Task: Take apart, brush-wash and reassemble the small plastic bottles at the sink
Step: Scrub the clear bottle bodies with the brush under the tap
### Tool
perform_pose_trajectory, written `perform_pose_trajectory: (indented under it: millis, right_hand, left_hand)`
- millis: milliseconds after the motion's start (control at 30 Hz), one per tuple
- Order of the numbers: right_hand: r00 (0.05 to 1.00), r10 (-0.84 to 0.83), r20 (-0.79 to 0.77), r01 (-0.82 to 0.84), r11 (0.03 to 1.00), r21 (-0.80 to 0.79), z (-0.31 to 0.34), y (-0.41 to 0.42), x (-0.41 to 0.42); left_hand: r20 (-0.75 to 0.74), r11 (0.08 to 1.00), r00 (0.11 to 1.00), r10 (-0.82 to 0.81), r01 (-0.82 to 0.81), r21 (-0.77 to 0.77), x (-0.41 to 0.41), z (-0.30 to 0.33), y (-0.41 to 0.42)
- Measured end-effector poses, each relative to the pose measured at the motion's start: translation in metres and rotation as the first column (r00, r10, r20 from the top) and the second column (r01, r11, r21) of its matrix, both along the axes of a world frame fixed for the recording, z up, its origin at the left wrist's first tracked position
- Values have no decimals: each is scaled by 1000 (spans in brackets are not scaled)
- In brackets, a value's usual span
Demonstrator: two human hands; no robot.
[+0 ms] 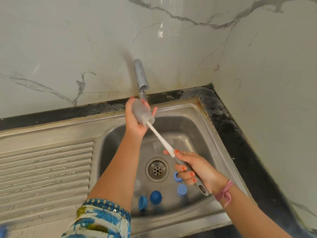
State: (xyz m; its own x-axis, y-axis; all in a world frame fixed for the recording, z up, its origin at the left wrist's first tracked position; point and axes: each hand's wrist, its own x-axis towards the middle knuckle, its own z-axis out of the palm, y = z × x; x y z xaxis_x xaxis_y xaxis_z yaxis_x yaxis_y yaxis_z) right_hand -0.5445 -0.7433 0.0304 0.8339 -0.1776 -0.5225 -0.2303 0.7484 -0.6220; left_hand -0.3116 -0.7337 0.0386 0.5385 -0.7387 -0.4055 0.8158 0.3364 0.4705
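over the sink (202, 107), left hand (134, 120) grips bottle (142, 113), right hand (195, 167) holds brush (161, 137).

Brushed steel sink (197, 107), chrome tap (141, 74), glossy marble-look wall (68, 40), frosted plastic bottle (142, 112), blue plastic caps (155, 196).

Steel sink (192, 107) set in dark worktop (228, 124), ribbed drainboard (46, 169) at left. Round drain (157, 169) at basin middle. Four blue caps on basin floor: two near (142, 201) (155, 197), two right of drain (177, 176) (182, 190). Clear bottle (137, 186) near left; another clear piece (158, 146) far side, blurred.
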Motion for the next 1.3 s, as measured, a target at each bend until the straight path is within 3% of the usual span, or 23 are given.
perform_pose_trajectory:
  millis: [33,100,200,233,267,300,333,367,400,433,500,567,667,733,800,867,1000,1067,1100,1133,1200,1233,1300]
  right_hand:
    - [997,8,77,-22,983,180,0,1,0]
    - [994,19,107,-40,980,197,2,1,1]
    - [993,-59,-106,22,947,-320,9,0,1]
    - [980,-88,-181,-36,808,-587,10,-3,-1]
    - [957,-112,-267,-160,564,-810,9,-6,-3]
    - [933,-118,-341,-295,296,-909,6,-9,-5]
    - [911,-114,-397,-384,125,-915,3,-11,-5]
    - [907,-98,-409,-401,90,-912,2,-10,-4]
    - [926,-57,-372,-356,190,-915,3,-7,-2]
    - [958,-17,-286,-253,422,-871,4,-6,0]
    - [997,-18,-75,-11,929,-369,6,-5,2]
    - [997,-40,65,40,999,10,5,-8,0]
    - [999,-22,30,26,992,-127,5,-13,0]
    - [990,7,-138,-80,844,-530,8,-15,0]
    - [939,4,-344,-307,459,-833,9,-16,-1]
    - [859,-87,-504,-497,88,-863,7,-14,-2]
    - [857,-287,-427,-448,-8,-894,-1,-4,5]
    - [888,-229,-399,-385,101,-917,0,3,9]
    - [908,-182,-378,-335,229,-914,3,6,10]
    - [927,-130,-351,-265,433,-861,6,8,11]
    - [965,-56,-257,-88,853,-514,15,7,10]
    - [977,-40,-209,-35,938,-344,19,5,8]
    - [986,-18,-167,-31,957,-289,21,-2,4]
  left_hand:
    - [-75,992,997,16,-25,-121,-3,-5,0]
    - [-82,990,996,-44,32,-134,-6,-10,-3]
    - [170,965,970,-176,136,225,-1,-13,-3]
    - [207,948,963,-174,106,302,2,-13,-1]
    - [210,939,964,-166,89,331,4,-10,1]
    - [190,939,966,-174,105,329,6,-6,3]
    - [149,939,970,-193,139,316,6,-1,4]
    - [123,933,968,-219,171,316,4,3,4]
    - [116,929,969,-217,169,331,3,3,2]
    - [102,939,979,-175,135,315,1,2,0]
    - [3,992,1000,-31,31,125,-3,-2,0]
    - [-77,998,997,7,-12,-57,-6,-7,-1]
    - [170,978,977,-132,100,180,-7,-5,-3]
    - [263,906,949,-172,48,421,2,-9,-3]
    - [222,907,964,-148,43,418,9,-13,1]
    - [147,929,976,-160,99,357,10,-10,6]
    - [126,907,983,-137,73,415,6,3,1]
    - [134,907,985,-111,45,419,5,4,-2]
    - [107,931,989,-101,56,361,4,3,-3]
    - [67,959,994,-82,60,276,2,1,-2]
    - [-47,994,999,7,-2,105,-2,-3,0]
    - [-92,998,995,41,-36,59,-2,-6,1]
    - [-92,998,995,32,-28,49,-3,-11,3]
